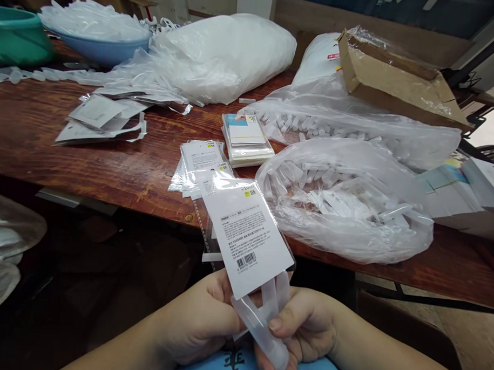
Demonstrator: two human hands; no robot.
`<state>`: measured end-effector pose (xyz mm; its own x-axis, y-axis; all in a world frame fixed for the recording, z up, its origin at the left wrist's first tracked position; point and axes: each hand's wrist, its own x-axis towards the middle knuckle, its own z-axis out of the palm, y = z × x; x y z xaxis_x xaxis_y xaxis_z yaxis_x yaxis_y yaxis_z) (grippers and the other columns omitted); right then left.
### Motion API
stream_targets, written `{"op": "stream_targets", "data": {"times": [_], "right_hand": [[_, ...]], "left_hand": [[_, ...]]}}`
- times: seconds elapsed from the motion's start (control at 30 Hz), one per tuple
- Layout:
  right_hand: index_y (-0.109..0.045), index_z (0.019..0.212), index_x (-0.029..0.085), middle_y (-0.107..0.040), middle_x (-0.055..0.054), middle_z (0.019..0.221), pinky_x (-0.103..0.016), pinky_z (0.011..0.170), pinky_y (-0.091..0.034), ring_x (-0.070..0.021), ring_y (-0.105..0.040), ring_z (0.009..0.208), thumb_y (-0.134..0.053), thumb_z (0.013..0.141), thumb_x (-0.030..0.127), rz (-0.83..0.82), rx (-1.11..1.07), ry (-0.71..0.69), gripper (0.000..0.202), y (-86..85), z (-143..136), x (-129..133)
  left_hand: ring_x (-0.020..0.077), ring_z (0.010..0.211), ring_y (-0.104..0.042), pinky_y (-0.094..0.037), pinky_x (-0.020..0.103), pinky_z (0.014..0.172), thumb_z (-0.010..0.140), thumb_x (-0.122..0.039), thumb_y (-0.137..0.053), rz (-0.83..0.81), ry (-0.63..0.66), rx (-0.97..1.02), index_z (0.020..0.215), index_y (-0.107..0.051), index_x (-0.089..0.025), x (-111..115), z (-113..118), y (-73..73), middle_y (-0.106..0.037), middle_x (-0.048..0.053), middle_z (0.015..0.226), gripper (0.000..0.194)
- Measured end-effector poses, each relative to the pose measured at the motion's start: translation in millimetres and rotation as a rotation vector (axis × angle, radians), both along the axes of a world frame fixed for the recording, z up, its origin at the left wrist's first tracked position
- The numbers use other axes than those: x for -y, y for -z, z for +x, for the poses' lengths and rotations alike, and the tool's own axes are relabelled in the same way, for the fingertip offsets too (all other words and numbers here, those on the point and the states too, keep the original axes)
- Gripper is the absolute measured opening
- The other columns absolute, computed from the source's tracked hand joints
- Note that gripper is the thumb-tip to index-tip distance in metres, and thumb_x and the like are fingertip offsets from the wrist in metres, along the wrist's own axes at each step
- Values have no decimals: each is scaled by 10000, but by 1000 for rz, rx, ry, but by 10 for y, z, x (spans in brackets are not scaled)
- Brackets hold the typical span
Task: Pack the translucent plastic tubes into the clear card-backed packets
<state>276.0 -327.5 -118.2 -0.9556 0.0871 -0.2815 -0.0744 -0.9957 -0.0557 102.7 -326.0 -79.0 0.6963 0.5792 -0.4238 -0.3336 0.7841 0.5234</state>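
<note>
A white printed card (251, 233) with a barcode and small text lies over a clear plastic pouch (210, 237) in front of me. My left hand (204, 316) is closed around the lower left side of the card and pouch, its fingers partly hidden behind them. Translucent white plastic tubes (260, 328) stick out below the card's bottom edge. My right hand (310, 325) pinches these tubes between thumb and fingers. Just beyond the card, a stack of similar packaged cards (199, 156) lies near the table's front edge.
An open plastic bag (350, 242) with loose tubes and packets lies at the right. Behind are banded cards (249, 134), a large white sack (235, 55), a cardboard tray (396, 77), a blue basin (93, 47) heaped with plastic pieces and a green tub (19, 37). Packets (99, 115) sit at left.
</note>
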Motion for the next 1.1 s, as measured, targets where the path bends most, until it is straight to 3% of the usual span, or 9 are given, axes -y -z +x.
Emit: {"op": "stream_targets", "data": {"times": [0.07,0.17,0.27,0.37,0.47,0.6,0.8,0.93,1.1], "right_hand": [[-586,886,-12,-658,-74,696,-216,530,-553,-128,-649,522,-646,677,234,-38,54,88,328,-16,-15,29],[-559,986,21,-649,-46,711,-245,535,-562,-93,-621,502,-605,714,203,-49,187,231,330,-106,-39,53],[-574,925,23,-615,-26,622,-167,413,-509,-49,-530,405,-599,748,233,39,371,370,276,-215,-80,76],[-549,924,77,-486,59,458,-107,306,-378,-22,-391,320,-584,776,389,153,544,505,347,-278,-137,119],[-513,946,125,-389,98,391,-113,284,-318,-20,-285,286,-463,787,567,270,603,557,472,-286,-179,164],[-481,849,149,-416,92,441,-119,271,-306,-7,-231,289,-483,761,584,385,658,452,444,-282,-171,188],[-479,680,135,-401,74,403,-117,260,-306,-2,-227,257,-354,786,643,348,526,132,534,-252,-42,207],[-507,687,120,-395,76,360,-131,212,-234,-12,-221,221,-414,730,675,336,494,-81,565,-196,116,217],[-539,773,106,-402,84,345,-152,219,-235,-37,-281,227,-451,708,673,428,528,-239,578,-226,310,197]], "left_hand": [[179,831,-597,-448,274,727,650,-69,-640,4,-32,-18,1014,-639,-186,20,4,-1,-650,84,942,382],[133,671,-585,-449,255,656,638,-48,-617,19,-75,-21,921,-665,-177,29,16,8,-642,46,769,315],[113,627,-572,-454,252,668,624,-24,-600,29,-132,-3,843,-681,-166,17,41,15,-625,25,688,274],[169,711,-616,-466,340,743,648,-28,-589,23,-186,48,895,-670,-183,11,78,7,-653,42,752,302],[261,720,-645,-468,462,709,696,-57,-553,6,-113,138,1004,-624,-168,19,120,-8,-677,102,811,335],[303,728,-648,-464,495,687,668,-9,-509,-22,-90,228,1016,-617,-146,49,164,-11,-680,111,780,389],[295,848,-633,-414,481,824,629,51,-476,-143,-6,228,1069,-603,-130,165,122,45,-683,125,837,491],[252,1003,-577,-371,406,916,567,125,-438,-264,-38,165,1084,-605,-161,204,109,63,-657,95,997,614],[259,1056,-544,-374,377,907,555,129,-441,-283,36,196,1066,-623,-158,218,161,40,-658,104,997,613]]}}
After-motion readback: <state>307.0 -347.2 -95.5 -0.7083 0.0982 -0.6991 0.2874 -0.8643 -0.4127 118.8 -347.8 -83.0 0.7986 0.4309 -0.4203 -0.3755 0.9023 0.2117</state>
